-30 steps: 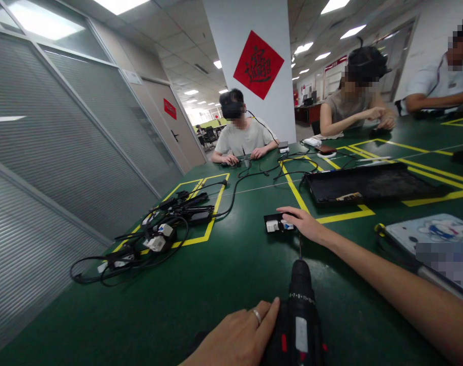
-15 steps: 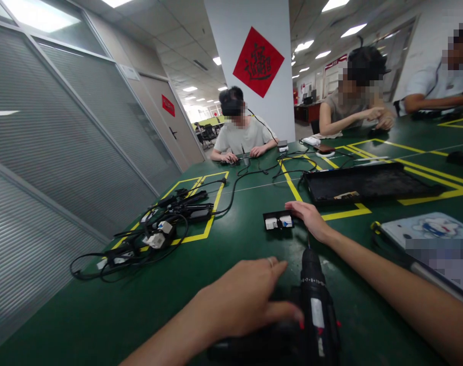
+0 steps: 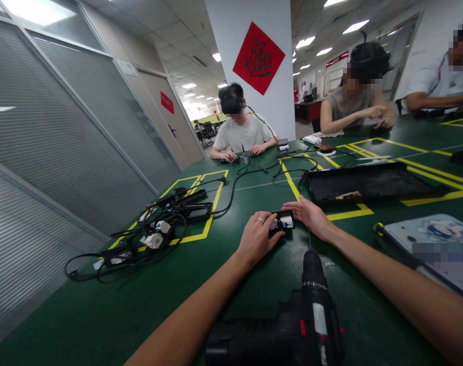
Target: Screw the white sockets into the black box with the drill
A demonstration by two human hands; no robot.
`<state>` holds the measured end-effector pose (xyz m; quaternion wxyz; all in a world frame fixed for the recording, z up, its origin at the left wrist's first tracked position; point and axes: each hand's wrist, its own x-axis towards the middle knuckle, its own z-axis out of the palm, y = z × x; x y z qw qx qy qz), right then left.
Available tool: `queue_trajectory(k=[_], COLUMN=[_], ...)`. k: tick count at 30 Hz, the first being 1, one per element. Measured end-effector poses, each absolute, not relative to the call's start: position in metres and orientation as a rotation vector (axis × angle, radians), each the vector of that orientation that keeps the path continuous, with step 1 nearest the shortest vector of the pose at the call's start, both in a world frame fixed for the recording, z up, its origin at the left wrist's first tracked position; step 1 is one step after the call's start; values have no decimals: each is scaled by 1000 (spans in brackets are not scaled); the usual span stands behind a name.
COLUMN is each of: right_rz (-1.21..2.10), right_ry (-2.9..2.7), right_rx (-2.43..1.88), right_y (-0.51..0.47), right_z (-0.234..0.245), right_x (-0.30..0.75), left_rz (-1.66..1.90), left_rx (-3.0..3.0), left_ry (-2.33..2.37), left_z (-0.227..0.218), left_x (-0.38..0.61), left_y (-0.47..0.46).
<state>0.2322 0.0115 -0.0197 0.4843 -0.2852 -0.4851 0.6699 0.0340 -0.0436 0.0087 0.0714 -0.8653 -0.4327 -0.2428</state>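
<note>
Black cables (image 3: 185, 204) lie heaped at centre-left of the frame. Near the middle, my left grip (image 3: 256, 233) pinches the small box (image 3: 287, 222) at its left end; my right grip (image 3: 311, 218), fingers spread, is beside the other end. I'd press it flat on the desk (image 3: 113, 315), clear of the drill (image 3: 318, 310).

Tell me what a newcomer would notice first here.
A red diamond-shaped sign on the pale pillar, top centre, likely draws the eye first. Next, a black power drill lies in the foreground on the green table, bit pointing away. Just beyond it, the left hand holds a small black box, the right hand by its right end.
</note>
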Motion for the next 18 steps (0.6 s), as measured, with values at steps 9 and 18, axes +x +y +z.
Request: queue_trajectory(k=[9,18], right_rz=[1603,1563], right_ry=[-1226,-1213], right_rx=[-705,-706], right_y=[12,17], right_z=[-21,-31], right_x=[229,229], left_rz=[-767,-1283], left_rx=[-2599,-2657], left_ry=[-1304,-1628], left_z=[5,28], left_x=[37,5], left_y=[-45,-66])
